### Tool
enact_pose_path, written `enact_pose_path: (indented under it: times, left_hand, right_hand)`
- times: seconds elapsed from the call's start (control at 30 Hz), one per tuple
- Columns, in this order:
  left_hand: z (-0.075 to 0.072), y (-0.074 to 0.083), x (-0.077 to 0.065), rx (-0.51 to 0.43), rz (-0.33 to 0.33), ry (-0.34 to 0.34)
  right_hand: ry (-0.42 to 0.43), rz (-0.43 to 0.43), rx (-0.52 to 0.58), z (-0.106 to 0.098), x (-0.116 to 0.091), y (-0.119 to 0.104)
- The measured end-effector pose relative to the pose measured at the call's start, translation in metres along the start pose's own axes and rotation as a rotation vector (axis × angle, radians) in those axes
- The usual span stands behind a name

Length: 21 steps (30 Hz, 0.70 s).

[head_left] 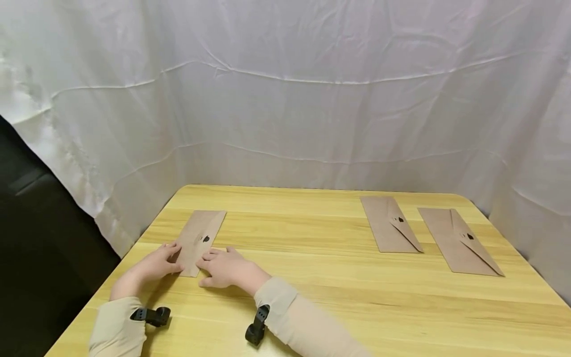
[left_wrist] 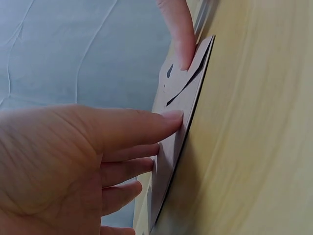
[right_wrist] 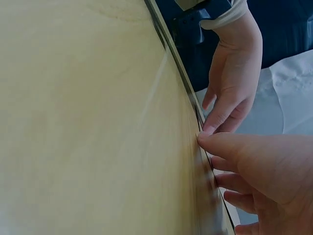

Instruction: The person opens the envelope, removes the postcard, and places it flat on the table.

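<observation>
A brown paper envelope [head_left: 201, 224] with a black mark on its flap lies at the left of the table. Along its left side, my left hand [head_left: 155, 264] touches the paper. The left wrist view shows that thumb lying on the envelope [left_wrist: 177, 98] near its edge, the other fingers loosely extended. My right hand [head_left: 226, 269] rests at the lower right side, fingers spread, and a fingertip of it presses near the flap. In the right wrist view both thumbs meet close to the envelope's near edge; the envelope itself is mostly hidden there.
Two more brown envelopes, one at the back right [head_left: 383, 225] and another nearer the right edge [head_left: 455, 243], lie flap side up on the wooden table [head_left: 312, 297]. A pale curtain [head_left: 312, 114] hangs behind, and something black [head_left: 40, 238] stands at the left.
</observation>
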<state>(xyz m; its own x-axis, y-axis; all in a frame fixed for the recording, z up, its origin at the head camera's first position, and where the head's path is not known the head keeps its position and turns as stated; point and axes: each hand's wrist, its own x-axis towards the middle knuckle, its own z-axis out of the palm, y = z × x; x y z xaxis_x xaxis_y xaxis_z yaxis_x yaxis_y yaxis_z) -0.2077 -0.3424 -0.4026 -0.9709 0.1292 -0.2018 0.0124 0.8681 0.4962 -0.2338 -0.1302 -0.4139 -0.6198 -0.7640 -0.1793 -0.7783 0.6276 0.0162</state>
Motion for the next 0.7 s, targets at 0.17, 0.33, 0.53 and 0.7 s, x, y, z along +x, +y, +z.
enact_pose_path:
  times: [0.17, 0.33, 0.53, 0.7]
  left_hand:
    - [-0.003, -0.002, -0.002, 0.028, -0.024, 0.002]
    - [-0.005, -0.006, -0.002, 0.080, -0.017, 0.020]
    - [-0.005, -0.010, -0.001, 0.057, -0.019, 0.014]
    - [-0.003, -0.012, -0.002, 0.038, -0.024, 0.005]
  right_hand:
    - [0.017, -0.013, -0.001, 0.000, 0.008, -0.003]
    - [0.043, -0.024, -0.014, -0.002, 0.012, -0.006]
    - [0.040, -0.032, -0.046, -0.006, 0.018, -0.014]
    - [0.035, -0.050, -0.069, -0.008, 0.021, -0.019]
